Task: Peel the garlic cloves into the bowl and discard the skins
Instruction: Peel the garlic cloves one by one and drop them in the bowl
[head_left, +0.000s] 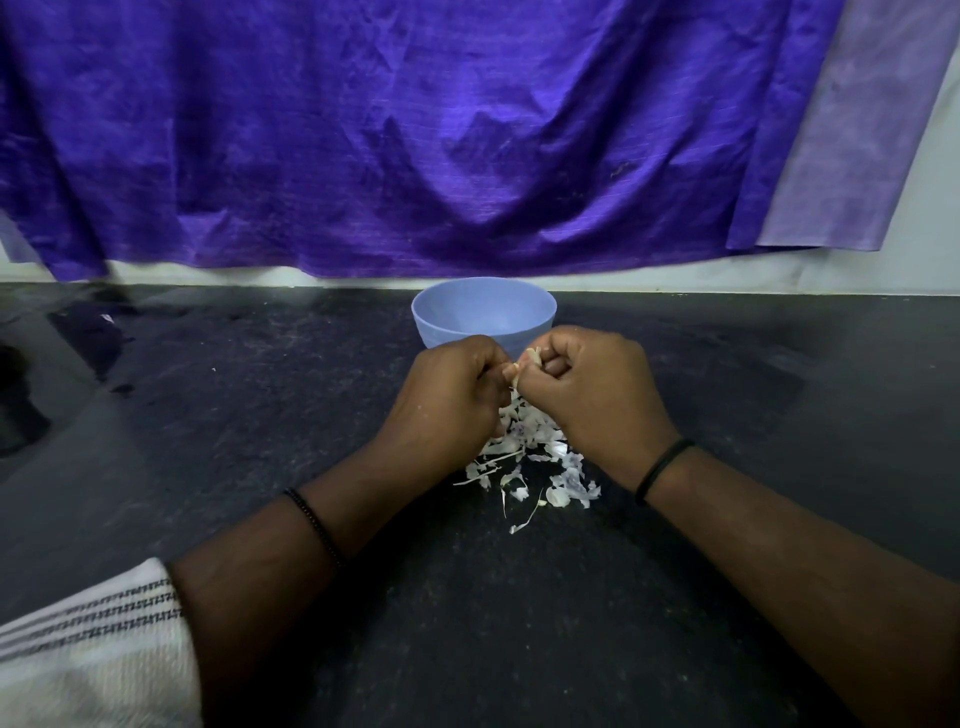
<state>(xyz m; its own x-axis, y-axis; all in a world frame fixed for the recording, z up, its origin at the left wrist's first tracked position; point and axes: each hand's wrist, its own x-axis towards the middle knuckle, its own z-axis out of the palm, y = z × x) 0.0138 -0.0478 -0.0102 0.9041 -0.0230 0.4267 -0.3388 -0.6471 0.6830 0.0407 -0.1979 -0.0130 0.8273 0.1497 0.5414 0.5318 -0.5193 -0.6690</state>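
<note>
A pale blue bowl (484, 312) stands on the dark counter, just beyond my hands. My left hand (447, 395) and my right hand (587, 384) meet in front of it, fingers curled, and together pinch a small garlic clove (531, 358) of which only a pale tip shows between the thumbs. A strip of skin hangs from the clove. Below the hands lies a pile of white garlic skins (524, 462), partly hidden by my hands. What the bowl holds cannot be made out from here.
The dark speckled counter (260, 415) stretches left and right. A purple cloth (415, 130) hangs on the wall behind the bowl. A dark object (21, 405) lies at the far left edge. A striped white sleeve (93, 649) shows at the bottom left.
</note>
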